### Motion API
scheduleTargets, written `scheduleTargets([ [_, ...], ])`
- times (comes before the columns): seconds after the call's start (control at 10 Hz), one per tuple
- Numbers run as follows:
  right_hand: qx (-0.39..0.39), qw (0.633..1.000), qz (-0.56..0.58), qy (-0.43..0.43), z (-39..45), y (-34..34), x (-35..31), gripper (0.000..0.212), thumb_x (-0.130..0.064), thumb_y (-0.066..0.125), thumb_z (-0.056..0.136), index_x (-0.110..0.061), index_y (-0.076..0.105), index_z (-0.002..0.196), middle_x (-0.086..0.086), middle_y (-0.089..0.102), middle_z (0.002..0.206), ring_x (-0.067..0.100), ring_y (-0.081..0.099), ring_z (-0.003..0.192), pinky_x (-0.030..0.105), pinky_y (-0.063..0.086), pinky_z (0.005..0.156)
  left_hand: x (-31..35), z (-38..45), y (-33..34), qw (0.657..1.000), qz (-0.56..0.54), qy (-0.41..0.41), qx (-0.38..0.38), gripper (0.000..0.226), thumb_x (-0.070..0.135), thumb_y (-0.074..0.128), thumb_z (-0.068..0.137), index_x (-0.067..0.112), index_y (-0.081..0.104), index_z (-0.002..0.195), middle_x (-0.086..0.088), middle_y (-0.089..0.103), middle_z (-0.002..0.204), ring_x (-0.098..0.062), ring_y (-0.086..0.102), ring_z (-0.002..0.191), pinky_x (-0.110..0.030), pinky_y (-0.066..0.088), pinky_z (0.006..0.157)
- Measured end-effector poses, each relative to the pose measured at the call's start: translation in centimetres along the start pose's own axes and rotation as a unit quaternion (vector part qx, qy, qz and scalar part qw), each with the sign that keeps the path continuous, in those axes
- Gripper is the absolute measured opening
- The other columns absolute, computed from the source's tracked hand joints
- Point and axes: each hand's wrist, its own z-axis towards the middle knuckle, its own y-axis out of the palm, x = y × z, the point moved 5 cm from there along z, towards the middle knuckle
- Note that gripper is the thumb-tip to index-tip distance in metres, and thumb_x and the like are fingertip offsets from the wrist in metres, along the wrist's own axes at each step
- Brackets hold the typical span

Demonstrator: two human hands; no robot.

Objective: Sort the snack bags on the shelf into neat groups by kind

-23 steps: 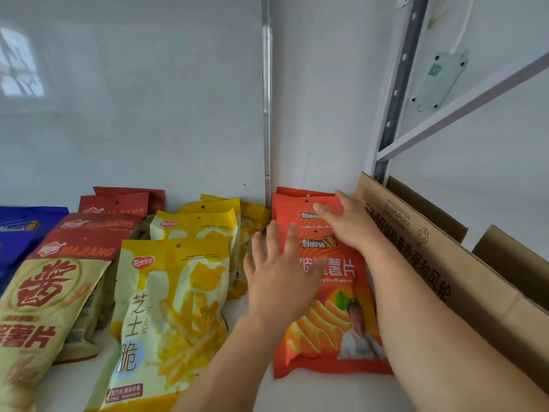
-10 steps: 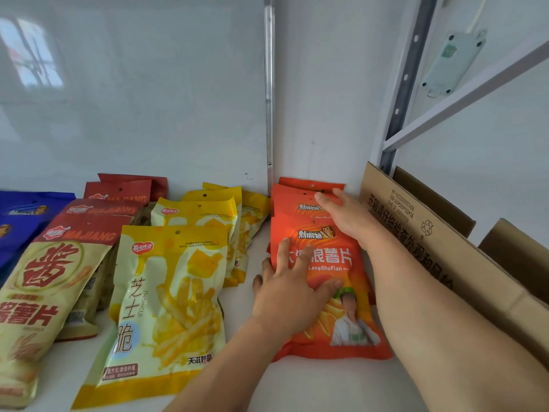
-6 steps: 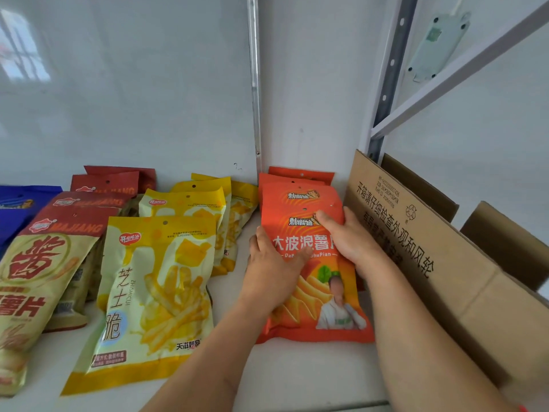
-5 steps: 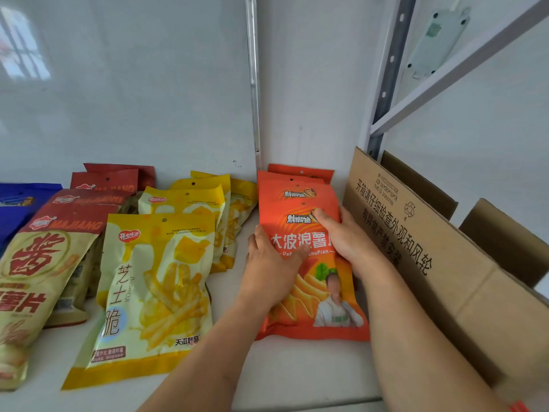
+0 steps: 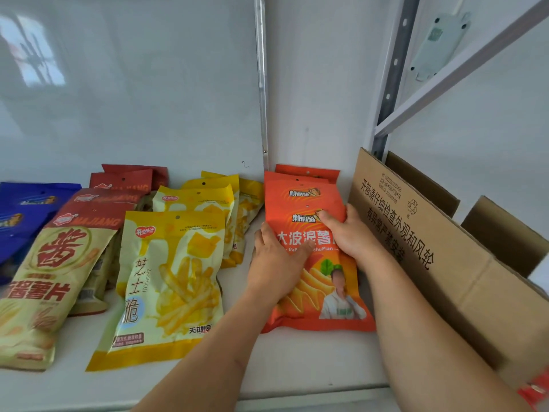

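Spanning the lower view, a smooth white shelf board (image 5: 312,361) carries all stock; behind it stands a glossy white back panel (image 5: 133,99), split by a vertical metal strip (image 5: 261,69). At right rises a perforated grey steel upright (image 5: 392,75), with a pale diagonal brace (image 5: 463,69) running off it and a small pale plastic box (image 5: 439,43) fixed to the wall beyond. An open corrugated cardboard carton (image 5: 421,242), flaps up and printed in black characters, sits at the right end of the shelf.

The front orange chip bag (image 5: 323,281) lies face up near the right end, just beside the carton, its long axis running front to back, sealed top with hang hole toward the back panel and bottom seam toward the shelf edge. It is glossy printed film, flat and rectangular, overlapping further orange bags (image 5: 306,185) of the same kind stacked behind it.

The left hand (image 5: 276,266) grips the bag's left edge, thumb lying across the printed face. The right hand (image 5: 347,233) grips the right edge near the top, thumb on the face, fingers hidden behind the bag.

To the left, apart from the orange stack, lie overlapping yellow fry-snack bags (image 5: 172,281), then red-topped cream chip bags (image 5: 50,278), then blue bags (image 5: 26,212) at the far left, all pointing the same way
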Motion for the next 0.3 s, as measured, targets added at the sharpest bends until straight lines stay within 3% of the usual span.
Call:
scheduleTargets([
  [0.1, 0.027, 0.995, -0.093, -0.017, -0.2, -0.5, -0.9, 0.084, -0.049, 0.065, 0.092, -0.015, 0.023, 0.156, 0.007, 0.045, 0.153, 0.027, 0.055, 0.130, 0.037, 0.043, 0.107, 0.5, -0.3, -0.7, 0.999, 0.042, 0.021, 0.000, 0.106, 0.063, 0.062, 0.089, 0.011, 0.003, 0.162, -0.009, 0.016, 0.166, -0.029, 0.025, 0.151, -0.045, 0.030, 0.120],
  [0.2, 0.061, 0.984, -0.158, -0.055, -0.1, -1.0, -2.7, 0.095, -0.056, 0.064, 0.089, -0.015, 0.015, 0.160, 0.009, 0.022, 0.165, 0.027, 0.028, 0.150, 0.046, 0.028, 0.121, 1.5, -0.9, -2.1, 0.993, 0.105, 0.059, 0.013, 0.100, 0.062, 0.056, 0.093, 0.010, 0.004, 0.162, -0.011, 0.007, 0.170, -0.029, 0.010, 0.156, -0.042, 0.017, 0.124],
  [0.3, 0.070, 0.966, -0.230, -0.094, -1.0, -1.0, -5.6, 0.083, -0.057, 0.058, 0.093, -0.016, 0.025, 0.157, 0.008, 0.026, 0.163, 0.028, 0.027, 0.149, 0.045, 0.025, 0.120, 2.5, -1.4, -4.2, 0.984, 0.136, 0.112, 0.036, 0.089, 0.064, 0.049, 0.095, 0.015, 0.015, 0.161, -0.009, 0.007, 0.170, -0.029, 0.008, 0.157, -0.044, 0.015, 0.125],
])
